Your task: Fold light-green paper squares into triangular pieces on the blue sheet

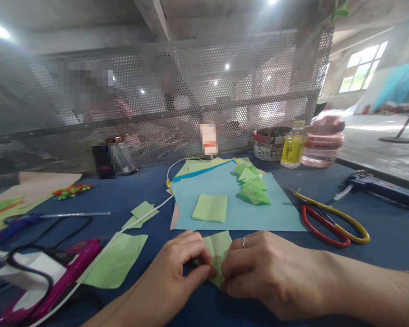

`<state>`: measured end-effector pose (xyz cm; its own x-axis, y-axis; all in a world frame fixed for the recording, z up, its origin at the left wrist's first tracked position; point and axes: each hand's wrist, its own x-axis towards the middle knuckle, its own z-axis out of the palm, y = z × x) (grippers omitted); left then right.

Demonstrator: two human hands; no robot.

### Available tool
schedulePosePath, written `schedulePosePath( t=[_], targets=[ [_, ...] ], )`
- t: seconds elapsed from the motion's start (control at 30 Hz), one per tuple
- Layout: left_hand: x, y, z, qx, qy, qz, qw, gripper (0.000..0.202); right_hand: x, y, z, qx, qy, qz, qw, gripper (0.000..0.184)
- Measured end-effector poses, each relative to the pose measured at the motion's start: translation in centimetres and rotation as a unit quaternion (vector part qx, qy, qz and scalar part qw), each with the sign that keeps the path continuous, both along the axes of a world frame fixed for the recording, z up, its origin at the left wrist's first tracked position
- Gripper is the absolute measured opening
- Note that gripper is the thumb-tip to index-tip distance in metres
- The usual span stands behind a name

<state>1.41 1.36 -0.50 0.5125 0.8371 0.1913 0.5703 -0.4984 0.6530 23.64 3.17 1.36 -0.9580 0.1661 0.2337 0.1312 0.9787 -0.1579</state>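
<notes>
Between my two hands, near the front of the blue table, is a small green paper with a crease down it. My left hand pinches its left edge between thumb and fingers. On the other edge, the curled fingers of my right hand, which wears a ring, grip the same paper. Just beyond lies a stack of green paper squares on a light blue sheet. Several folded green paper pieces sit in a row on that sheet's right side.
Red-and-yellow-handled scissors and a blue glue gun lie at right. A yellow-labelled bottle, a pink jug and a basket stand behind. At left are a magenta power strip, a white cable and green paper.
</notes>
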Motion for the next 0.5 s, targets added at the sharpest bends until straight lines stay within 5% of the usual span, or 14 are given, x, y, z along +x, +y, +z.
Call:
schedulePosePath(
  t=[0.5],
  targets=[
    [0.66, -0.12, -0.51, 0.027, 0.020, 0.015, 0.999, 0.018, -0.01, -0.35, -0.10, -0.005, 0.017, -0.019, 1.000, 0.029]
  ],
)
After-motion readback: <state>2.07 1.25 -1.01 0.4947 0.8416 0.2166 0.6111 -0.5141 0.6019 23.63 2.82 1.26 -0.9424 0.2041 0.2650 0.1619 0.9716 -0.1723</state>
